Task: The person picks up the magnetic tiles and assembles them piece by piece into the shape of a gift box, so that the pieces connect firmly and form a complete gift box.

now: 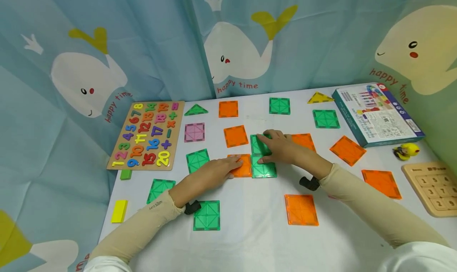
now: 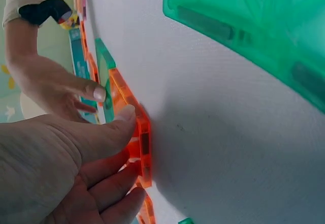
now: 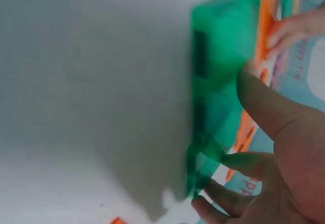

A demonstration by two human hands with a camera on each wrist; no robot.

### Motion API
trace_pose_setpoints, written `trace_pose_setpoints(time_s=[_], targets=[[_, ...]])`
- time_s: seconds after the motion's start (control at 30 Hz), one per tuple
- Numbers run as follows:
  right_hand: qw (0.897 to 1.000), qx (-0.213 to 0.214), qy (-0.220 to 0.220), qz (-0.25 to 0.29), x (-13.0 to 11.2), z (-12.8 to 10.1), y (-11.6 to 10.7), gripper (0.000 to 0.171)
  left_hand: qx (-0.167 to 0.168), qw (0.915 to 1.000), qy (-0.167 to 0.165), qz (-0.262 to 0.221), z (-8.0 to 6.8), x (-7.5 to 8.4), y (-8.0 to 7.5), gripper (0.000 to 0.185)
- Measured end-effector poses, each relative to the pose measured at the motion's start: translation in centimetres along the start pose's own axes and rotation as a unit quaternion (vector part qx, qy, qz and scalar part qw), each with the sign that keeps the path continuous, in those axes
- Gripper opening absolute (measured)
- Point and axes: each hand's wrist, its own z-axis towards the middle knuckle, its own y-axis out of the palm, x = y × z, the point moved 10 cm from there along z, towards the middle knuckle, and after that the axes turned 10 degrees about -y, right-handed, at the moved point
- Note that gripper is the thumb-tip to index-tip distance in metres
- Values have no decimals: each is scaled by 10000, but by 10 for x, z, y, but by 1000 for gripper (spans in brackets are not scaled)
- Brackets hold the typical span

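Note:
My left hand (image 1: pixel 218 171) holds an orange square magnetic tile (image 1: pixel 244 167), its thumb and fingers at the tile's edges. Against that tile's right side lies a green square tile (image 1: pixel 264 169). A second green square tile (image 1: pixel 258 146) adjoins it on the far side, partly covered by my right hand (image 1: pixel 280 147). In the right wrist view the right thumb (image 3: pixel 254 84) lies over the green tiles (image 3: pixel 223 46), while the fingers hold the far tile's edge. Close up in the left wrist view, the orange tile (image 2: pixel 144 148) sits beside the left thumb.
Several loose tiles surround the hands, among them an orange square (image 1: pixel 235 136), a green square (image 1: pixel 206 215) and a pink square (image 1: pixel 194 132). A number board (image 1: pixel 175 145) stands left. On the right are a box (image 1: pixel 385 117), a small toy figure (image 1: pixel 406 151) and a wooden number board (image 1: pixel 433 188).

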Motion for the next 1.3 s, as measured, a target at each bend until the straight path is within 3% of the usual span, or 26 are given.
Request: trace_pose_setpoints(time_s=[0.37,0.57,0.77,1.03,1.3], targets=[[9997,-101,-184,80,-7,1,3,93,9,10000,53,-3,-2,1,0,58],[9998,-48,-200,-7,-6,6,-7,88,-19,9999,92,-132,0,3,0,57],[9983,429,-398,70,-1,33,-23,73,-47,9999,76,-131,0,3,1,58],[9937,808,-728,267,-9,69,-20,63,-130,9999,8,-101,2,3,3,59],[9956,657,-663,-112,-28,56,-11,56,-83,10000,10,-21,0,3,1,59]])
